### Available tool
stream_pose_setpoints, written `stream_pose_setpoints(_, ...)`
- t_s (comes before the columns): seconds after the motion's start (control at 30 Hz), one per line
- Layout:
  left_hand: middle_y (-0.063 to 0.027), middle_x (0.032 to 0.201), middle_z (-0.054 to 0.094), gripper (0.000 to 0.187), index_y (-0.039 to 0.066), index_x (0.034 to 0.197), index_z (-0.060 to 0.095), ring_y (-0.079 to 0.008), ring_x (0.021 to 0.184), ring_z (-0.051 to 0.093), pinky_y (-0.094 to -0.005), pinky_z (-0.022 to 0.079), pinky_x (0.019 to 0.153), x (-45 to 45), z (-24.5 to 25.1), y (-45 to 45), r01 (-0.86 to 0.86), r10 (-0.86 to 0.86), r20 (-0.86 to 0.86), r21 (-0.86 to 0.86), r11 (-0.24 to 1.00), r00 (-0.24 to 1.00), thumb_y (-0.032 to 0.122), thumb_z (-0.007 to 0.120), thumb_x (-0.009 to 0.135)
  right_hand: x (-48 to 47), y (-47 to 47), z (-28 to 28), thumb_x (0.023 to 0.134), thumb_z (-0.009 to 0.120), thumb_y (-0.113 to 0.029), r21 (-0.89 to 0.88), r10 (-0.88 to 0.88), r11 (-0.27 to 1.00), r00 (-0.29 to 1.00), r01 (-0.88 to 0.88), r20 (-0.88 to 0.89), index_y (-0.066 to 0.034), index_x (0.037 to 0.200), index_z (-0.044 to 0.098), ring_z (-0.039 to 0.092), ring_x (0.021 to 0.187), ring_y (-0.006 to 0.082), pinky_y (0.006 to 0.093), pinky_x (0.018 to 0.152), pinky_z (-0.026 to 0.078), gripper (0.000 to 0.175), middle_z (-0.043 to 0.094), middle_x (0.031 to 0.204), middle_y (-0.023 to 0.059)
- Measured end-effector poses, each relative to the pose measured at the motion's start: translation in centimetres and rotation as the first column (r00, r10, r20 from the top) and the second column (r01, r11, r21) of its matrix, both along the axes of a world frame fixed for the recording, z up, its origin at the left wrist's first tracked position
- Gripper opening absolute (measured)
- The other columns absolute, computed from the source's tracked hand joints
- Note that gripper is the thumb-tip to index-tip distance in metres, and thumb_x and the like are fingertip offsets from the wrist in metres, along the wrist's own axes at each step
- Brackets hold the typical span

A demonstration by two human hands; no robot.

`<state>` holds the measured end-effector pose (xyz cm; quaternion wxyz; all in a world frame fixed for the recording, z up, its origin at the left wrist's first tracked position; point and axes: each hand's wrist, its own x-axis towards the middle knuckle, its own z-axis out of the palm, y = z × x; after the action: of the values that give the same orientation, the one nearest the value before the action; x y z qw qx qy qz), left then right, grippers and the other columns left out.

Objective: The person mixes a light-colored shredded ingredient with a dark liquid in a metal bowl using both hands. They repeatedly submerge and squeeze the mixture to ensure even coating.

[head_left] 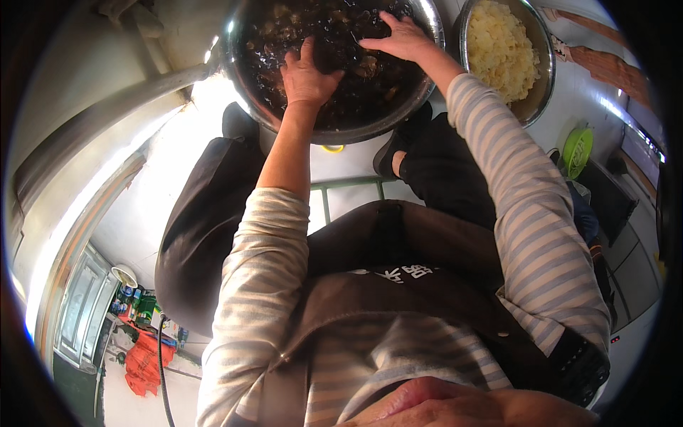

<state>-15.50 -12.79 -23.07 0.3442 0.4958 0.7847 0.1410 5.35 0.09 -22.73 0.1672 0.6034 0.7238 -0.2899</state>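
A wide metal basin (379, 129) in front of me holds a mass of dark, wet, glossy pieces (331, 26), perhaps wood ear fungus, with brownish bits among them. My left hand (309, 77) is over the near left part of this mass, its fingers spread and pointing away from me. Over the right side is my right hand (401, 38), thumb and fingers apart and pointing left. I see nothing held in either hand. Whether the fingertips touch the pieces is hard to tell.
Right of the basin, a metal bowl (545, 101) holds pale yellow chopped food (501, 53). Another person's legs (608, 64) show beyond it. A green plastic basket (578, 152) stands farther right. At lower left are a red plastic bag (147, 357) and a dark hose or cable (161, 368).
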Motion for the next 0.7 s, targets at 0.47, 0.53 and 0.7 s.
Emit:
stream_pose_setpoints(0.47,-0.0176,0.142,0.057,0.108,0.003,0.159,0.033,-0.0259,0.127,0.057,-0.0356,0.045,0.11,1.3,-2.2,1.6,-0.421,0.462,0.866,-0.353,0.835,0.19,0.032,0.094,0.074,-5.7,-6.1,-3.0,0.096,0.063,-0.06,-0.915,-0.976,0.209,0.007,0.346,-0.22,-0.0114,0.132,0.066,0.061,0.122,0.0221,0.0405,0.107,0.048,0.061,0.068,0.13,0.0064)
stream_pose_setpoints(0.53,-0.0187,0.143,0.057,0.107,-0.001,0.157,0.035,-0.0246,0.125,0.058,-0.0339,0.046,0.108,2.3,-1.8,2.5,-0.502,0.515,0.829,-0.357,0.788,0.219,0.035,0.094,0.075,-6.8,-6.5,-3.1,0.097,0.061,-0.062,-0.869,-0.958,0.249,-0.025,0.427,-0.287,-0.0106,0.136,0.063,0.058,0.124,0.0224,0.0398,0.108,0.045,0.065,0.065,0.135,0.0065)
stream_pose_setpoints(0.7,-0.0196,0.142,0.058,0.101,-0.004,0.151,0.045,-0.0252,0.124,0.058,-0.0337,0.045,0.108,2.9,-2.0,3.7,-0.561,0.542,0.665,-0.218,0.799,0.513,0.051,0.087,0.078,-9.1,-7.0,-4.0,0.099,0.057,-0.06,-0.751,-0.883,0.344,-0.077,0.563,-0.462,-0.0043,0.143,0.055,0.053,0.129,0.0234,0.0374,0.111,0.041,0.07,0.059,0.141,0.0118)
